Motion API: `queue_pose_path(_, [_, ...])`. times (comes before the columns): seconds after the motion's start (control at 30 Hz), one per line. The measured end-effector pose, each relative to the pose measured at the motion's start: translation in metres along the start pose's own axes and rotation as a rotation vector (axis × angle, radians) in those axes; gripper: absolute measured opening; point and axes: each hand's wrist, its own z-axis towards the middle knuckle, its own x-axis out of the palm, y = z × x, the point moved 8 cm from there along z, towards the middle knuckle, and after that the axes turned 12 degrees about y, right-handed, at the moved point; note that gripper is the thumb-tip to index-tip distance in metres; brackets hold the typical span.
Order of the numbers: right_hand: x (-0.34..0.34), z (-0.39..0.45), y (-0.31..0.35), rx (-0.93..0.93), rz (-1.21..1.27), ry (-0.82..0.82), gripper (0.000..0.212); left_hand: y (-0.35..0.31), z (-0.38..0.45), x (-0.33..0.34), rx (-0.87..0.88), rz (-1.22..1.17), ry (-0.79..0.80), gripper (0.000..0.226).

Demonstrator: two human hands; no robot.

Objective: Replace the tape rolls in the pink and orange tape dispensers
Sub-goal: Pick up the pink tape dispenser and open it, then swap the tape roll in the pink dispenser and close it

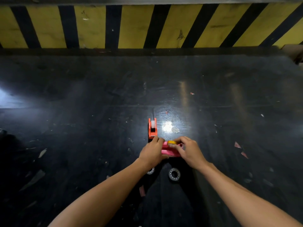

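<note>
Low in the centre of the frame, the left hand (153, 150) grips the left end of the pink tape dispenser (169, 152) while the right hand (190, 150) pinches a yellow tape roll (171, 142) at the dispenser's top. Just above the left hand stands the orange tape dispenser (152, 128), upright, with a white roll (153, 124) seated in it. Below the hands, two clear tape rolls (174, 174) lie on the dark scuffed floor (82, 112), one half hidden under the left forearm, and a yellow-and-black striped wall (131, 27) runs across the top of the frame.
</note>
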Motion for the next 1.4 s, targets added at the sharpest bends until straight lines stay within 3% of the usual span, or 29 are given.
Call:
queue_pose_path(0.1, [-0.013,-0.018,0.0,0.1,0.268,-0.14,0.017,-0.001,-0.005,-0.001,0.005,0.038,0.007,0.081])
queue_pose_path(0.17, [-0.013,-0.029,-0.002,0.153,0.502,-0.158,0.018,-0.006,-0.014,-0.006,0.065,-0.002,-0.079,0.083])
queue_pose_path(0.33, [0.001,-0.05,0.0,0.202,0.87,-0.116,0.009,-0.027,-0.049,-0.018,0.25,-0.454,-0.248,0.037])
queue_pose_path(0.4, [0.007,-0.056,0.005,0.217,0.924,-0.067,0.012,-0.029,-0.056,-0.018,0.267,-0.584,-0.272,0.026])
queue_pose_path(0.67, [0.011,-0.066,0.019,0.187,1.072,-0.031,0.009,-0.032,-0.079,-0.025,0.267,-0.666,-0.395,0.011])
queue_pose_path(0.73, [0.008,-0.069,0.01,0.235,1.007,-0.098,0.011,-0.028,-0.083,-0.028,0.238,-0.729,-0.403,0.012])
queue_pose_path(0.8, [0.002,-0.073,-0.006,0.301,0.772,-0.164,0.013,-0.022,-0.085,-0.029,0.21,-0.783,-0.403,0.012])
queue_pose_path(0.93, [-0.003,-0.084,-0.034,0.383,0.193,-0.134,0.018,-0.004,-0.089,-0.024,0.171,-0.872,-0.415,0.015])
queue_pose_path(1.0, [0.002,-0.09,-0.043,0.394,0.02,-0.086,0.02,0.003,-0.089,-0.019,0.163,-0.871,-0.409,0.024])
queue_pose_path(1.23, [0.021,-0.095,-0.058,0.39,-0.183,0.086,0.035,0.011,-0.098,-0.012,0.13,-0.85,-0.374,0.022])
queue_pose_path(1.4, [0.014,-0.09,-0.039,0.288,-0.287,-0.059,0.043,0.017,-0.1,-0.008,0.13,-0.838,-0.344,0.022])
